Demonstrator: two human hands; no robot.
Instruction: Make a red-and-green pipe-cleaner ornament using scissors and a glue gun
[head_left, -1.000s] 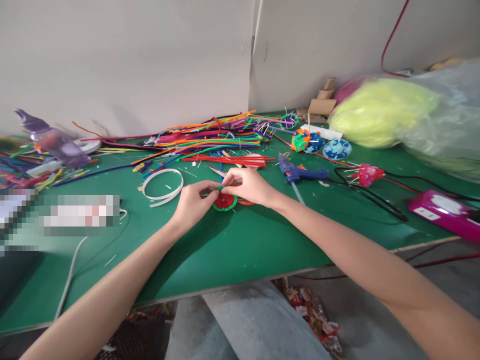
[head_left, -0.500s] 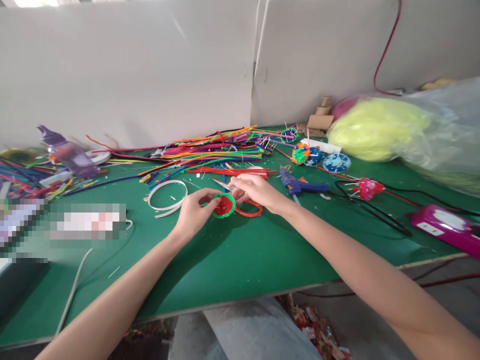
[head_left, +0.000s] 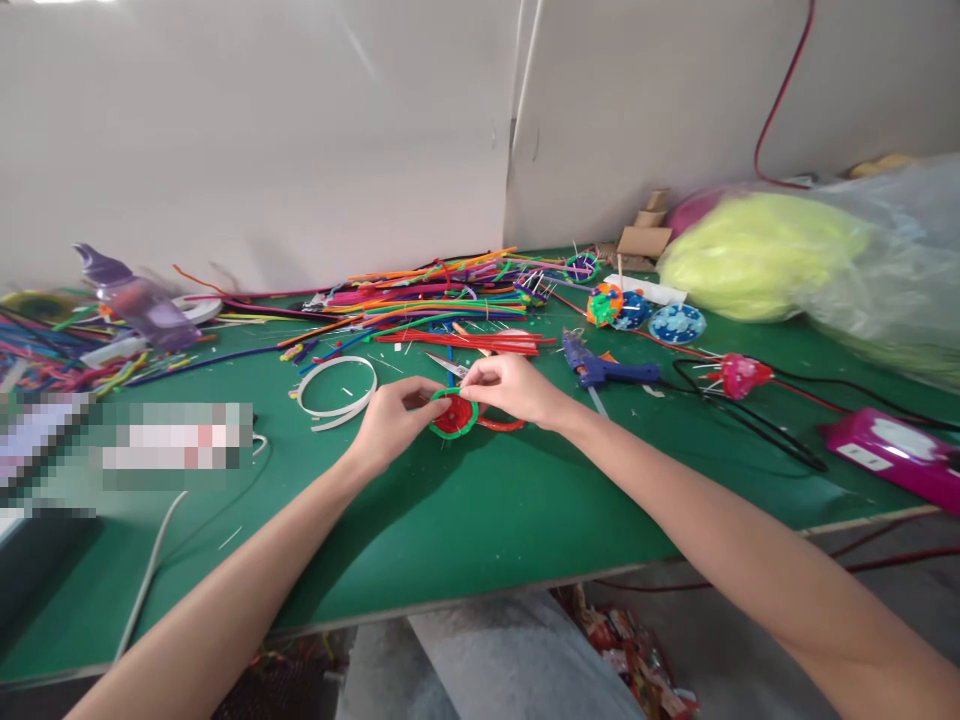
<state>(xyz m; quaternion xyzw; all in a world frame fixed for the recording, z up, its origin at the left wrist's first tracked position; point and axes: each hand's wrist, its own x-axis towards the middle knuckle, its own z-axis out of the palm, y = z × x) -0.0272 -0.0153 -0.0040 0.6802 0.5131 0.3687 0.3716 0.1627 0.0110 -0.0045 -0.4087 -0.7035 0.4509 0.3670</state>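
A small round red cup with a fuzzy green rim (head_left: 455, 436) is held just above the table, its hollow side facing me. My left hand (head_left: 397, 422) is closed on its left edge, the thumb reaching inside. At the upper right of the rim, my right hand (head_left: 510, 388) pinches the green edge between thumb and finger. Whether a thin piece is also in that pinch is too small to tell. Behind the cup lie scissors with orange-red handles (head_left: 501, 425), partly hidden by the cup and my right hand.
Bundles of coloured pipe cleaners (head_left: 442, 308) lie along the back. To the right are a blue glue gun (head_left: 611, 372), a red spiky ball (head_left: 742, 376) and a purple power strip (head_left: 889, 455). A white strip coil (head_left: 335, 410) and a purple bottle (head_left: 142, 305) stand left.
My right hand has come down onto the green rim from just beyond it. The cup has turned its open side more toward me. My left hand keeps its hold.
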